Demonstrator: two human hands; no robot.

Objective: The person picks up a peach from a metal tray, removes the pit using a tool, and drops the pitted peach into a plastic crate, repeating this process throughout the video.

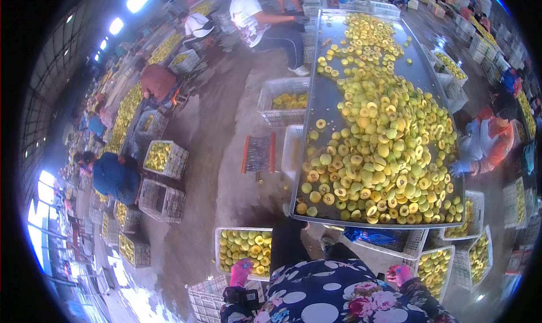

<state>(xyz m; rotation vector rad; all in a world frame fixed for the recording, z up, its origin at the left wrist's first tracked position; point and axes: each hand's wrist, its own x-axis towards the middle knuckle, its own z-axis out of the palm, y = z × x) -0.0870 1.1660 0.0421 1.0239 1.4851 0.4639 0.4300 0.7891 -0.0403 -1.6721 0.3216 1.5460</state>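
Note:
My left hand [241, 271], in a pink glove, is closed beside the near edge of a white crate [219, 245] of yellow-green fruit; what it grips, if anything, is hidden. On the right, my right hand [399, 274], also pink-gloved, has its fingers curled, with a small dark thing [381, 276] at them too small to name. Beside that hand stands another crate of fruit [433, 271]. In front of me is a metal table [330, 35] heaped with pitted fruit halves [384, 148]; both hands are apart from it.
Under the table's near edge sits a crate with blue material [370, 236]. A red-framed stool [259, 153] stands left of the table, near a fruit crate [282, 117]. A person in orange sleeves [494, 139] works at the right side. Other people and crates line the left floor.

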